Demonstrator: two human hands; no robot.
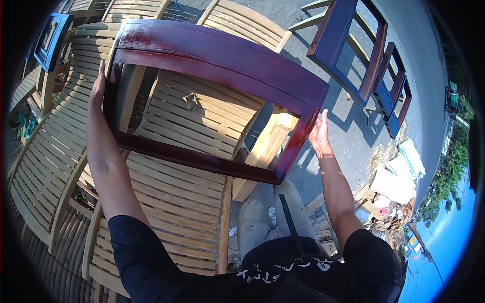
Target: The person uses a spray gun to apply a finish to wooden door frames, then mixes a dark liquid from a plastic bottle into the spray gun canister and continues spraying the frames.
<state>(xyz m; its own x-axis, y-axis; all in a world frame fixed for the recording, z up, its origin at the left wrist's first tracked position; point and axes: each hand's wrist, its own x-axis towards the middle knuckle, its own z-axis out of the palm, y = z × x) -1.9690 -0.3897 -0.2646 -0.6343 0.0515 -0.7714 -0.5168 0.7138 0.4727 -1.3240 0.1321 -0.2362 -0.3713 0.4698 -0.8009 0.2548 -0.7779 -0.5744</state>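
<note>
Lettering crosses the shirt; hands hold a frame.

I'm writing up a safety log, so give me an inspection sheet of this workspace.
Surface: slatted wooden furniture, sunlit and shadowed in places.
Job's things: one dark reddish frame with a rectangular opening, unevenly coloured near its upper left corner.
Clutter: pale sacks and a scrap pile at right.
Grips: left hand against the frame's left edge, right hand against its right edge; finger closure unclear.
Cables: nothing seen near the hands.
Surroundings: other frames at upper right, paved road, greenery.
</note>
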